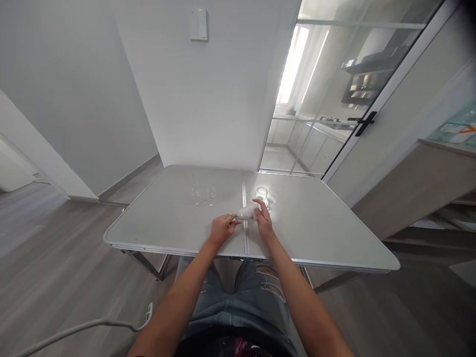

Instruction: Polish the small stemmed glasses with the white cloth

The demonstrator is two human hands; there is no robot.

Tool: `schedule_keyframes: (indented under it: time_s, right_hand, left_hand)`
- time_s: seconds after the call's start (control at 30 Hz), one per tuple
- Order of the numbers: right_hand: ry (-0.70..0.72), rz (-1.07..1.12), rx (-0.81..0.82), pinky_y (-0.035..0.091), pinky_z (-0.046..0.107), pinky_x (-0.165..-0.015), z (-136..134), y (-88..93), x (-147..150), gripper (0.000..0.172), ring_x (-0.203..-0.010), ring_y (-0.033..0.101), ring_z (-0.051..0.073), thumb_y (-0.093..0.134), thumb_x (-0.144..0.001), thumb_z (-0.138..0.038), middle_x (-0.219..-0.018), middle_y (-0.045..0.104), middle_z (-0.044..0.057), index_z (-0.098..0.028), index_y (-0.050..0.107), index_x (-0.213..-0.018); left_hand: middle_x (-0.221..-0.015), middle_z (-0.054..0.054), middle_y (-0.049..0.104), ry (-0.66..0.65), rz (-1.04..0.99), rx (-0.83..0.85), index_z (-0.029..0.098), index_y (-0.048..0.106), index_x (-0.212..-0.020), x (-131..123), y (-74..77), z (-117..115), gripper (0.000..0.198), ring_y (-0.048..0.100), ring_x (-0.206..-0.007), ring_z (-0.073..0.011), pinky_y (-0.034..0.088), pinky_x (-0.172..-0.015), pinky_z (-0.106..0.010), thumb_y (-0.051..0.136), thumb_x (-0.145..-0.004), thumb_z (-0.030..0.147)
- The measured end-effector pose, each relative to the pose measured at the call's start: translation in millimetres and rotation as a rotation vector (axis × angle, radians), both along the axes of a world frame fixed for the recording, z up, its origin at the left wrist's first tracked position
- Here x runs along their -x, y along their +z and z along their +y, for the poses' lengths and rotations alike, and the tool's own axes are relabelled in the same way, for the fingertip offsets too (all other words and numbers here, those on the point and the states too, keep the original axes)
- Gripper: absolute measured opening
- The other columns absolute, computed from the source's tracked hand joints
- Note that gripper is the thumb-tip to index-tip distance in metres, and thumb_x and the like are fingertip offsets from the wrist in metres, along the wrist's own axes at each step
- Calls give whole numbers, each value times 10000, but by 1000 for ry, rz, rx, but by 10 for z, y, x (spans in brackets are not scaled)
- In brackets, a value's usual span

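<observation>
A small stemmed glass is held sideways over the table's middle seam, its bowl looking white inside. My left hand is closed in a pinch around its narrow stem end. At the bowl's mouth, my right hand grips what looks like a white cloth, with the index finger raised and curved. How far the cloth reaches into the bowl is hard to make out. Just beyond my right hand are clear stemmed glasses, one of them a rounder glass. Farther left stand thin clear glasses, among them a slim glass.
The pale folding table has a metal rim and a seam down its centre. A wall rises behind it, and a glazed door with a black handle is at the right. A grey cable hangs at lower left.
</observation>
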State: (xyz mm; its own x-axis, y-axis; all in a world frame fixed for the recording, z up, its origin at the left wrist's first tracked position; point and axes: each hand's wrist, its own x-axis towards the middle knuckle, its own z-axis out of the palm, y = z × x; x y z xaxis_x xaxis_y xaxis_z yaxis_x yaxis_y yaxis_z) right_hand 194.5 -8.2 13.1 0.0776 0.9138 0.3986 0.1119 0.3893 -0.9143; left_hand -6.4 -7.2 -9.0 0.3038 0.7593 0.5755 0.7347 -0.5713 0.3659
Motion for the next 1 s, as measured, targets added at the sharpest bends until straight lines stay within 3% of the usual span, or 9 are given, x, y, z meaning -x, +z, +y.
schedule_keyframes:
  time_s: [0.1,0.17,0.3,0.47,0.6,0.8,1.0]
  right_hand:
    - [-71,-103,-82,430,365,-953,-22,-44,-4,461,-1069,546,231,414,-974,-531,-1230,580,75,-270,497,-1345]
    - [-58,-148,-89,412,374,-990,-27,-50,-27,454,-1091,542,234,405,-979,-528,-1239,579,78,-272,496,-1343]
    - [61,-138,13,455,338,-839,6,-20,-94,413,-878,544,211,426,-956,-563,-979,609,50,-268,570,-1206]
    - [175,39,144,404,273,-631,25,30,-126,400,-658,461,169,508,-895,-578,-744,501,-9,-264,568,-1136]
    - [89,65,90,421,284,-657,-4,25,-94,448,-672,460,168,492,-910,-560,-784,487,-11,-283,490,-1262]
    - [-3,-137,-36,453,378,-842,1,-33,-60,428,-914,524,237,441,-948,-532,-1011,566,80,-256,489,-1270]
    - [124,-83,66,404,289,-624,36,-22,-131,354,-653,465,177,460,-936,-565,-724,497,-6,-262,545,-1097]
  left_hand:
    - [-751,-48,695,15,-12,-26,207,728,-1015,11,-18,27,266,630,-707,-162,368,-636,-260,597,-936,424]
    - [-738,-48,693,16,-5,-41,205,730,-1009,11,-29,37,263,631,-705,-165,365,-634,-263,607,-929,423]
    - [-712,-44,685,-1,32,-29,203,739,-952,-1,-29,30,221,617,-673,-164,350,-614,-266,636,-911,395]
    - [-704,-36,672,-75,20,-26,211,740,-975,-7,-13,13,219,605,-665,-151,360,-619,-253,635,-913,393]
    - [-703,-38,675,-79,-46,-42,201,736,-980,8,-19,23,237,603,-648,-141,369,-620,-245,632,-917,405]
    - [-702,-44,689,-12,-28,-51,202,740,-973,24,-44,24,235,615,-654,-154,354,-603,-254,634,-913,403]
    - [-706,-38,691,-70,24,-14,214,748,-926,7,-14,18,195,616,-658,-150,359,-609,-253,651,-902,381]
